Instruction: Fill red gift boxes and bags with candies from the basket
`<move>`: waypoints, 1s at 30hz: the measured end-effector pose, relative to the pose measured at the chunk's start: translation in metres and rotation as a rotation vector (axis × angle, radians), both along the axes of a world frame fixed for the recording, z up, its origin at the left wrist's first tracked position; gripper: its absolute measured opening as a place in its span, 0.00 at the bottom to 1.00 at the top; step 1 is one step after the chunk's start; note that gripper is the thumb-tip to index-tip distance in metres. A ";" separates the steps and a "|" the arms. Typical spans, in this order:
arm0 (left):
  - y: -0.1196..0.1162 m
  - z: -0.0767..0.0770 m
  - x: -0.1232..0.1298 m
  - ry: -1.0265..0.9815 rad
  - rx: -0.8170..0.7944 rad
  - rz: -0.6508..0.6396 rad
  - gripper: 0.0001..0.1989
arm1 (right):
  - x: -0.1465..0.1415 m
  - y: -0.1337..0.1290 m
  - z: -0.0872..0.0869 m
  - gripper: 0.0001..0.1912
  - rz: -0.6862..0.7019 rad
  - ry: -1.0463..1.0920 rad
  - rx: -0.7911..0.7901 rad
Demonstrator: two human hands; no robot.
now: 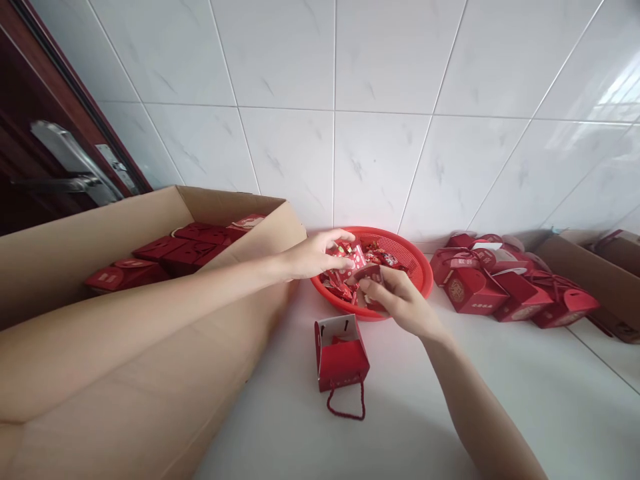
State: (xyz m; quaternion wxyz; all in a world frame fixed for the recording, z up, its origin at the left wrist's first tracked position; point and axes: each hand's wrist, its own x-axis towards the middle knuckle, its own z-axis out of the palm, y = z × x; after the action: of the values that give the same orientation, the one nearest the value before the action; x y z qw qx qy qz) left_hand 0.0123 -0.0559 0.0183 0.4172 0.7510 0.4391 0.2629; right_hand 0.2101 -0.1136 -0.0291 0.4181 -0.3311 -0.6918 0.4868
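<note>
Over a red plastic basket (425, 273) of wrapped sweets, my left hand (315, 255) reaches in with its fingers apart. A red packet with white dots (356, 257) lies right by its thumb; whether they touch is hard to tell. My right hand (395, 300) pinches a dark reddish candy packet (369, 275) at the basket's near right side. In front of the basket stands a small red gift box (345, 360), its top open and its rope handle hanging toward me. Something red shows inside it.
At left, a large cardboard box (240, 327) holds several red gift boxes (175, 253). More red gift boxes (480, 290) are grouped at right, beside another cardboard box (575, 267). A tiled wall (385, 160) rises behind; a door handle (75, 180) is at far left.
</note>
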 end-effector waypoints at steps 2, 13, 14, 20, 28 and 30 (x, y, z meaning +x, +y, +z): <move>0.001 0.001 0.001 -0.026 -0.002 0.057 0.29 | -0.003 0.000 -0.006 0.13 0.129 -0.060 -0.008; 0.003 0.000 0.000 -0.020 -0.016 0.048 0.30 | -0.018 -0.004 -0.014 0.07 0.159 -0.328 0.187; 0.003 0.000 0.000 -0.019 -0.014 0.047 0.30 | -0.017 -0.003 -0.014 0.07 0.159 -0.332 0.193; 0.003 -0.001 0.000 -0.015 -0.003 0.045 0.28 | -0.014 -0.001 -0.016 0.09 0.081 -0.437 0.277; 0.004 -0.002 -0.002 0.006 0.036 -0.019 0.30 | -0.004 0.004 -0.009 0.16 -0.344 -0.144 0.269; 0.002 -0.001 -0.001 -0.020 0.034 -0.069 0.32 | 0.001 0.009 -0.008 0.18 -0.511 -0.053 0.253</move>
State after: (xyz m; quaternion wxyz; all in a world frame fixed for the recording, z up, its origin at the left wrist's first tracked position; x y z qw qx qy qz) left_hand 0.0110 -0.0537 0.0172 0.4177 0.7699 0.4042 0.2633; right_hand 0.2112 -0.1051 -0.0371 0.5472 -0.4525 -0.6517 0.2666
